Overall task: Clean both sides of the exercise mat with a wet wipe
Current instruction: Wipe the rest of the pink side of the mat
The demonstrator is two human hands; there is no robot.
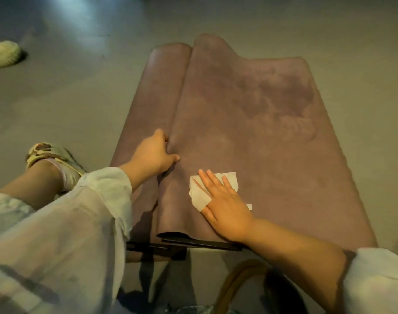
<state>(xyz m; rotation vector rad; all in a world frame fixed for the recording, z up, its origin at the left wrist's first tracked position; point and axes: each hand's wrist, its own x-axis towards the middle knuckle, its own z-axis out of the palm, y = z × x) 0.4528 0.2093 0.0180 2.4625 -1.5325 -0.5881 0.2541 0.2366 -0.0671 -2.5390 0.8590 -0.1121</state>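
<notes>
Mat: the exercise mat (250, 132) lay on the floor (80, 87), its left part folded over in a long ridge.
Left grip: my left hand (153, 155) pinched that fold, fingers curled on it.
Right grip: my right hand (225, 207) lay spread flat, pressing the wet wipe (200, 196) onto the mat's near end.
Technique: I judged long overlapping strokes best, holding the fold taut so nothing bunched.

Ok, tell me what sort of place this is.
Probably an indoor room, maybe a gym or home workout spot, though I can't be sure. A mauve exercise mat lies partly folded on a smooth grey floor, with a loose shoe left nearby.
</notes>
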